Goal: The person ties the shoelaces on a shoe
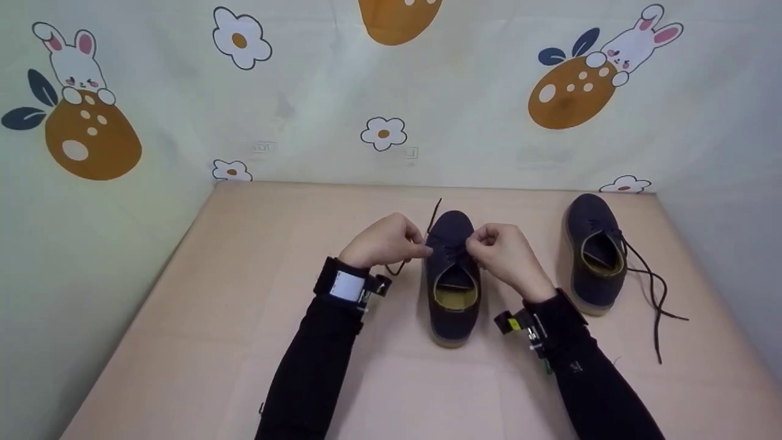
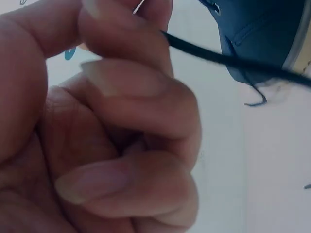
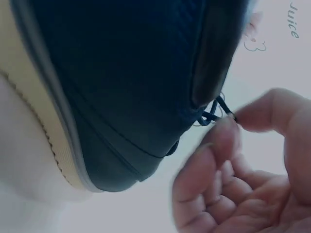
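Observation:
A dark navy lace-up shoe [image 1: 452,327] stands on the table, its toe pointing to the far side. My left hand [image 1: 389,240] is at the left of its lacing, fingers curled, pinching a dark shoelace [image 2: 214,56] that runs out from the fingers. On the other side of the lacing, my right hand [image 1: 504,250] pinches a bit of lace [image 3: 212,116] between thumb and forefinger. The right wrist view shows the shoe's side and pale sole [image 3: 58,141] close up. Where the laces cross, the small size hides the details.
A second matching shoe [image 1: 595,287] stands to the right, its loose laces [image 1: 654,290] trailing over the pinkish table [image 1: 244,342]. Behind the table hangs a pale curtain [image 1: 317,91] with rabbits and flowers. Cameras are strapped to both wrists.

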Action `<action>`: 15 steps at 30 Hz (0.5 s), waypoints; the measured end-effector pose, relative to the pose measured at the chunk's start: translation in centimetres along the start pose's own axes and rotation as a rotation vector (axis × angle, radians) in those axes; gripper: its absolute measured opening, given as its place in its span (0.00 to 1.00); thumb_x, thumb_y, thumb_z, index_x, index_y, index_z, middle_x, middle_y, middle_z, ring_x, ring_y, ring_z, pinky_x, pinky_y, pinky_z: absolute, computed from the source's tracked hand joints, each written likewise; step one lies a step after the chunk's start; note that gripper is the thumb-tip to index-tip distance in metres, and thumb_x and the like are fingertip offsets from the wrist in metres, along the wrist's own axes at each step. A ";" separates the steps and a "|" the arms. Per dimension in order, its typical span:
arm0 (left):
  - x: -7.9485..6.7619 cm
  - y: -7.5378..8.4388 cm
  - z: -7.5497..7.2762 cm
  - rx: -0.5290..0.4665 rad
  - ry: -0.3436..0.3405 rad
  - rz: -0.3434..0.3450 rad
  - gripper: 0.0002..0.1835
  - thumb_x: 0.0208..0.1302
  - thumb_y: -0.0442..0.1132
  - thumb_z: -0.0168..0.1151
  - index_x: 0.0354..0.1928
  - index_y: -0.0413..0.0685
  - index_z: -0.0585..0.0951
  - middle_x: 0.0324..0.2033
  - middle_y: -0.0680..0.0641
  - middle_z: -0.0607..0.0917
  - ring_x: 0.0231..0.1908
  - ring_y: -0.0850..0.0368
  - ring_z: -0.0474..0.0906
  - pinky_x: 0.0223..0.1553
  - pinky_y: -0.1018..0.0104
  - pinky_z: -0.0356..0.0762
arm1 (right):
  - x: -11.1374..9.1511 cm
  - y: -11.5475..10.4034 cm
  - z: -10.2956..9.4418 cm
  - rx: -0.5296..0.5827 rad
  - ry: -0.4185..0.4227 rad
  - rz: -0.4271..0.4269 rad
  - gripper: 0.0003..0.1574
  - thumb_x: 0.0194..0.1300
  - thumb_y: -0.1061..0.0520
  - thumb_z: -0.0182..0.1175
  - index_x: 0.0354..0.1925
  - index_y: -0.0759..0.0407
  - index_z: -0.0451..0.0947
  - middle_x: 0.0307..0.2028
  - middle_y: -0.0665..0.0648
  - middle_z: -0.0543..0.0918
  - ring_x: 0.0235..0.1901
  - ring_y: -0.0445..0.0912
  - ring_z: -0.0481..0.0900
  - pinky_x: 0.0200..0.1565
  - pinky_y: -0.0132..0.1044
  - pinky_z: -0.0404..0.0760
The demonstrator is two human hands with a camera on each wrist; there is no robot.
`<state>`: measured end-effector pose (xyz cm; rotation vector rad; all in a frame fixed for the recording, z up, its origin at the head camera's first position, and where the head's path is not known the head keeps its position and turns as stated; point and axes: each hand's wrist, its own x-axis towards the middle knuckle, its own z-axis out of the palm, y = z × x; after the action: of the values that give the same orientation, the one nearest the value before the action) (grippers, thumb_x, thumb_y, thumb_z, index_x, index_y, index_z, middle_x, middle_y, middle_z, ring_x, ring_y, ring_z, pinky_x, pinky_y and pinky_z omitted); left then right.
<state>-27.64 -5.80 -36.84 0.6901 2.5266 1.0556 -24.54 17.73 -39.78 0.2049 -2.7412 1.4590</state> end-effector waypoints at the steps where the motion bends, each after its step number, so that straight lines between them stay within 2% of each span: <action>1: -0.1 0.0 -0.1 0.009 -0.002 0.000 0.15 0.62 0.44 0.68 0.18 0.50 0.81 0.14 0.57 0.76 0.13 0.64 0.63 0.18 0.70 0.61 | 0.1 0.0 0.1 0.047 0.003 -0.002 0.07 0.63 0.59 0.60 0.30 0.61 0.80 0.20 0.52 0.79 0.20 0.43 0.76 0.23 0.31 0.73; 3: -0.1 -0.1 -0.1 0.020 -0.011 -0.006 0.15 0.62 0.43 0.67 0.19 0.49 0.82 0.14 0.57 0.77 0.13 0.64 0.63 0.18 0.70 0.61 | 0.1 0.0 0.2 0.150 -0.021 0.014 0.08 0.65 0.59 0.60 0.31 0.63 0.80 0.20 0.52 0.78 0.20 0.42 0.75 0.24 0.30 0.74; 8: 0.0 -0.2 -0.1 0.032 -0.027 0.013 0.15 0.64 0.44 0.66 0.19 0.48 0.83 0.15 0.53 0.79 0.13 0.64 0.62 0.18 0.71 0.61 | 0.0 -0.1 0.0 0.383 -0.169 0.108 0.12 0.70 0.58 0.57 0.31 0.66 0.76 0.20 0.51 0.72 0.18 0.41 0.68 0.23 0.30 0.71; 12: 0.1 -0.1 -0.1 0.030 -0.035 0.033 0.17 0.65 0.45 0.66 0.18 0.48 0.81 0.17 0.48 0.82 0.13 0.65 0.62 0.18 0.70 0.61 | -0.1 -0.4 -0.3 0.383 -0.227 0.124 0.13 0.71 0.58 0.57 0.29 0.63 0.73 0.17 0.50 0.69 0.16 0.40 0.66 0.20 0.29 0.68; 15: -0.1 -0.1 -0.3 0.031 -0.040 0.042 0.16 0.65 0.45 0.66 0.19 0.47 0.82 0.18 0.48 0.82 0.13 0.65 0.63 0.18 0.71 0.61 | 0.0 -0.5 -0.3 0.336 -0.193 0.112 0.13 0.70 0.57 0.59 0.29 0.64 0.74 0.17 0.51 0.71 0.15 0.41 0.67 0.20 0.29 0.69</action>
<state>-27.75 -6.10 -36.75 0.7682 2.5096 1.0079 -24.44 17.68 -39.23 0.2125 -2.6659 2.0281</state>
